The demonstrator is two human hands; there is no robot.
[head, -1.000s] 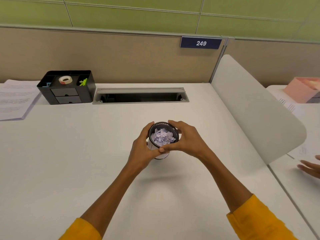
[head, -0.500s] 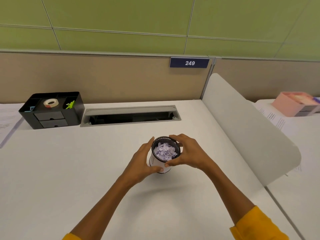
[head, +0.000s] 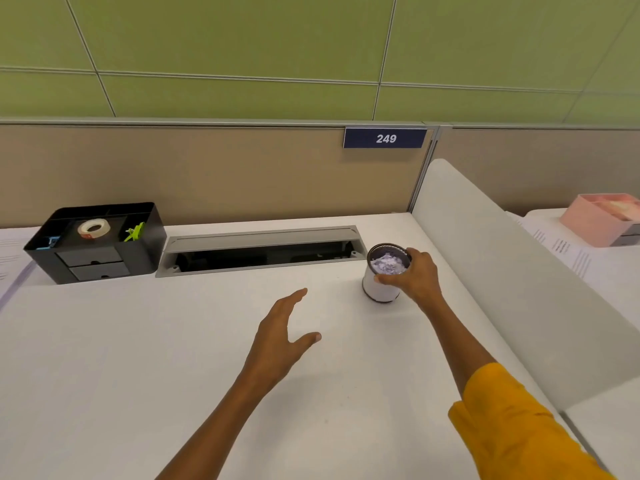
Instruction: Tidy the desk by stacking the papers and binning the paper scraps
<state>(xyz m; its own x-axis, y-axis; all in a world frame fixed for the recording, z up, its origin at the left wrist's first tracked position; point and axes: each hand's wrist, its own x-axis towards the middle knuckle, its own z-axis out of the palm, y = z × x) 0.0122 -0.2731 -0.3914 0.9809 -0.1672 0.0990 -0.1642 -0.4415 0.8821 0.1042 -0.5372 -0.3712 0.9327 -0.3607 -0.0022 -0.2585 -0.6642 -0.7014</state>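
Black desk organizer (head: 104, 244) holding tape roll (head: 94, 229), cable tray (head: 261, 250), pink box (head: 602, 216)

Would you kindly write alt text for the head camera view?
A person's right hand grips a small white mesh-rimmed bin filled with pale paper scraps on a white desk; the open left hand hovers nearby.

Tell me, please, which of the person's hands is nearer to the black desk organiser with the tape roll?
Left. The left hand hangs open over the desk's middle, right of the black desk organiser; the right hand grips the small bin further right.
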